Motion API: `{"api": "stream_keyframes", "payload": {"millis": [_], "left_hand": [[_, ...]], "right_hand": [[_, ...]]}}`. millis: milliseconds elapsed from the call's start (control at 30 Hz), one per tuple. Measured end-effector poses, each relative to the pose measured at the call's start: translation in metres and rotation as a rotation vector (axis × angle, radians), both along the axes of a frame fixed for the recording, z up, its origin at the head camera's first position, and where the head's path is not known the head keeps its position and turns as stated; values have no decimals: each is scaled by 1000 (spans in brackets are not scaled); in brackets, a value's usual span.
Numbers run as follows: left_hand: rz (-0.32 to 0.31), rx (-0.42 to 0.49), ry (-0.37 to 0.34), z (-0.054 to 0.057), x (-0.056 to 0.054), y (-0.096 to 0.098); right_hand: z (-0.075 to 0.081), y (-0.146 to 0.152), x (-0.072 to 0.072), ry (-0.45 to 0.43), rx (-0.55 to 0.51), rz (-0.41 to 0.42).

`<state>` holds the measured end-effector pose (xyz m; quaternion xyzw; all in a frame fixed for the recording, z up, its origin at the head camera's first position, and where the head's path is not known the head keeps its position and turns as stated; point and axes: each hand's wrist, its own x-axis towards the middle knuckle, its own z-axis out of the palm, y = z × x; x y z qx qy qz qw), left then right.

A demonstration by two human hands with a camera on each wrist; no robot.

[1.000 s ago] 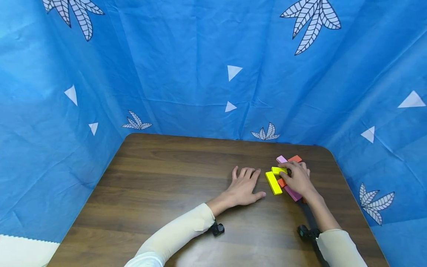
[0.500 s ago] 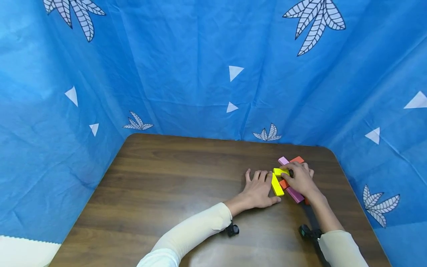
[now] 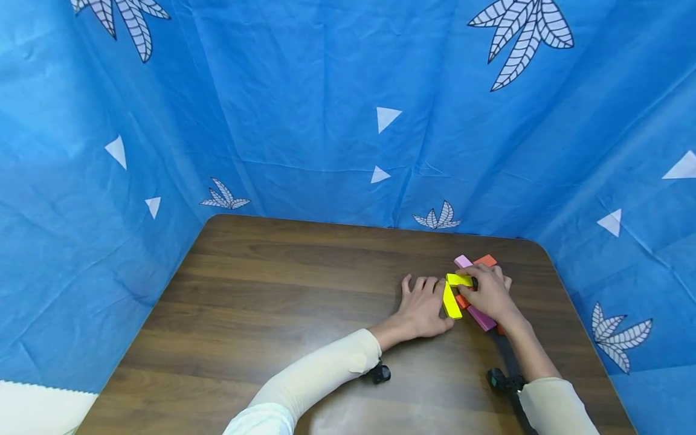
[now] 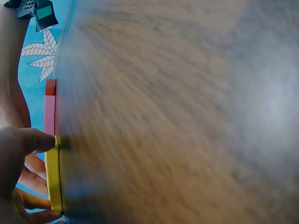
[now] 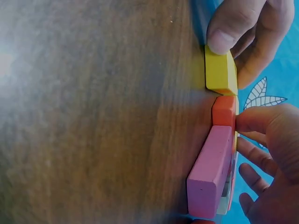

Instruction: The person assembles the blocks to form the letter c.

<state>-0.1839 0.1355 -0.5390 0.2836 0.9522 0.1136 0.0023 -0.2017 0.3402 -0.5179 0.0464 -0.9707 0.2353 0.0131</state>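
Note:
My left hand (image 3: 424, 311) holds a long yellow wooden block (image 3: 451, 303) by its ends, thumb at the near end and fingers at the far end, as the left wrist view (image 4: 53, 177) also shows. A second yellow block (image 3: 458, 280) lies crosswise at the first one's far end. Thumb and forefinger of my right hand (image 3: 489, 294) pinch that second block. Beneath and beside the right hand are an orange block (image 3: 462, 301) and a purple block (image 5: 205, 172). The right hand hides part of the group.
Behind the right hand lie a light pink block (image 3: 463, 261) and a red-orange block (image 3: 486, 260). Another orange block (image 3: 501, 330) peeks out by the right wrist. The wooden table (image 3: 304, 272) is bordered by a blue patterned cloth (image 3: 283, 121).
My left hand has moved right to the long yellow block and taken it by its ends. The right hand stays at the second yellow block, nearly still.

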Motion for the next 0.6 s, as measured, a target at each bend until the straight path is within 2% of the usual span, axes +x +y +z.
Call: {"api": "stream_keyframes", "payload": {"millis": [400,600], "left_hand": [[-54,79,-75,0,-12,-13],[-76,102,-66,1,-16,-27]], "right_hand": [[1,-5,-2,-20,37,24],[-3,-6,0,9,38,33]]}}
